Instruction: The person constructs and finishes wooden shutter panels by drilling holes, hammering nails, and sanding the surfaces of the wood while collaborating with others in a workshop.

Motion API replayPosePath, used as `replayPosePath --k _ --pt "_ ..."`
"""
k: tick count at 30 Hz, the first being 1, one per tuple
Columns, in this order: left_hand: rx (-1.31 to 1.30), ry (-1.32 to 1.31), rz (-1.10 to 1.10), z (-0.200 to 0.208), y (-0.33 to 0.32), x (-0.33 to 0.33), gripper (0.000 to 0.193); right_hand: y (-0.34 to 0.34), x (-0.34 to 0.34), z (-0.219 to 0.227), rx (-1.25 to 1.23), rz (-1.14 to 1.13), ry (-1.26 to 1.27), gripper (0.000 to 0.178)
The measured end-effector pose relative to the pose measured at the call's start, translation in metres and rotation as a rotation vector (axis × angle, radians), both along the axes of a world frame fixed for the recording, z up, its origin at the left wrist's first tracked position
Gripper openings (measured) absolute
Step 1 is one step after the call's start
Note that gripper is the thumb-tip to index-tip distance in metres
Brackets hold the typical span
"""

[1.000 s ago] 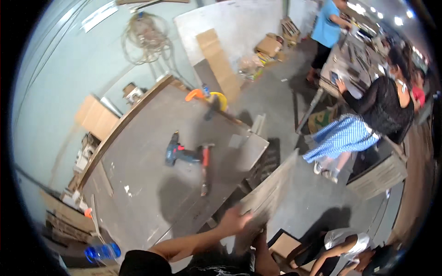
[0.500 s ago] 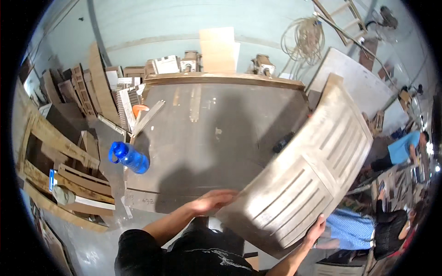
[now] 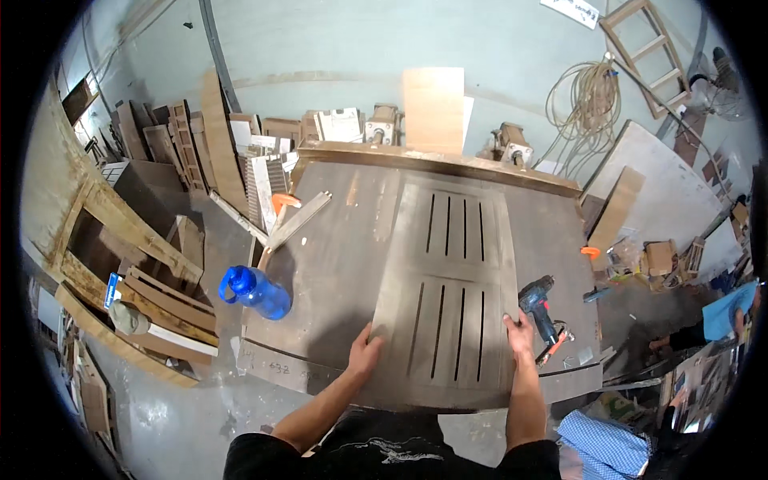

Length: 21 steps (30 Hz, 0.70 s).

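Observation:
A slotted wooden door panel (image 3: 448, 272) lies on the brown worktable (image 3: 340, 228), its near end close to the table's front edge. Two groups of long narrow slots run along it. My left hand (image 3: 366, 353) is closed on the panel's left edge near the front, thumb on top. On the opposite edge, my right hand (image 3: 520, 334) grips it with the thumb showing and the fingers partly hidden. Just right of that hand lie a dark cordless drill (image 3: 539, 310) and an orange-handled tool (image 3: 554, 349).
A blue water bottle (image 3: 258, 294) stands at the table's left side. Wood strips (image 3: 299, 222) and an orange clamp (image 3: 282, 202) sit at the far left corner. A raised wooden rail (image 3: 440, 162) borders the back. Curved wooden frames (image 3: 132, 236) stand left; a co-worker (image 3: 724, 316) is at right.
The panel has gone from tilted up at the right to lying on the table in front of me. My left hand has taken hold of its edge, and the drill has come into view.

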<state>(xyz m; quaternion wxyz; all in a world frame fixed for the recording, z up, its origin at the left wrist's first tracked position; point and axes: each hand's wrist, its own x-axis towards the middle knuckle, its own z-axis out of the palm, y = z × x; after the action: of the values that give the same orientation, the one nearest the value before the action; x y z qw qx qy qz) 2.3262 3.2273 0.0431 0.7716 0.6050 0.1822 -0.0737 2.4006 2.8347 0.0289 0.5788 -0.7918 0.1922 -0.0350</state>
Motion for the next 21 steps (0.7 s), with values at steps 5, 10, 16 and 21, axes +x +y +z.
replayPosePath --k 5,10,16,21 --pt "0.588 0.039 -0.081 -0.03 -0.004 0.059 0.053 -0.02 0.07 -0.06 0.094 0.069 -0.014 0.052" --pt "1.214 0.127 -0.218 -0.036 -0.018 0.089 0.068 0.014 0.103 -0.067 -0.751 -0.063 -0.133 0.062" --pt "1.337 0.071 -0.157 -0.051 -0.049 0.09 0.077 0.021 0.1 -0.072 -0.725 -0.071 -0.21 0.056" --pt "1.189 0.078 -0.264 -0.024 -0.047 0.08 0.062 0.016 0.08 -0.07 -0.673 -0.051 -0.148 0.046"
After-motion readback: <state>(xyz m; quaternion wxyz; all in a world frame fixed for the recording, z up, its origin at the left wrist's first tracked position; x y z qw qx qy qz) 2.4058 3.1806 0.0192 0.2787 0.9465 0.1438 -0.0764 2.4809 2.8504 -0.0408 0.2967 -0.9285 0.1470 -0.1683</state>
